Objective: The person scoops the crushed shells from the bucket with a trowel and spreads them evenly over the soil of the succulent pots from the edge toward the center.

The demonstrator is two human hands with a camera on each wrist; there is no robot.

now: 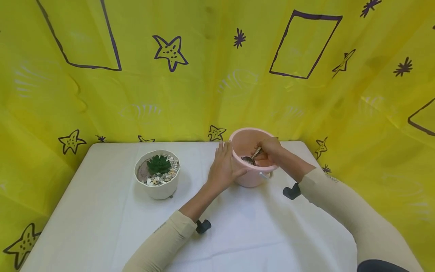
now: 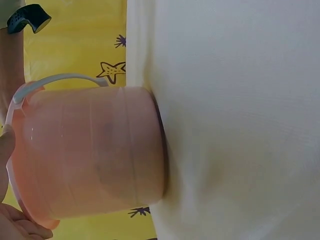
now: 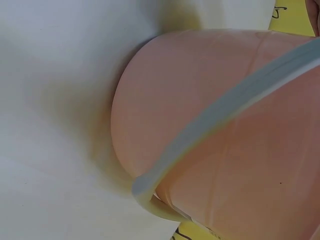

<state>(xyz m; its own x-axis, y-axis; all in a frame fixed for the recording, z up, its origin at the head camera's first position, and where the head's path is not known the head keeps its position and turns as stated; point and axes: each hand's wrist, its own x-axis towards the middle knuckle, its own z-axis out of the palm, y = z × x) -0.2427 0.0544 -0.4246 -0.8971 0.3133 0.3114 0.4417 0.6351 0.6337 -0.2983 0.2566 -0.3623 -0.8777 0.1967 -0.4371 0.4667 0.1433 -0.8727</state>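
Touching the pink bucket [image 1: 250, 178], thumb spread from straight fingers, the left hand [image 1: 222, 168] is resting at its rim while the right hand [image 1: 269, 147] is pinching a scoop [image 1: 256, 153] inside. The bucket is standing on the tabletop [image 1: 112, 226], right of a potted succulent [image 1: 158, 165].

Left hand [image 1: 221, 167]: fingers [image 1: 222, 148] straight, thumb [image 1: 239, 172] spread apart; right hand [image 1: 270, 146] curled.

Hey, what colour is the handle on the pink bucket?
The handle is pale bluish grey, best seen in the right wrist view.
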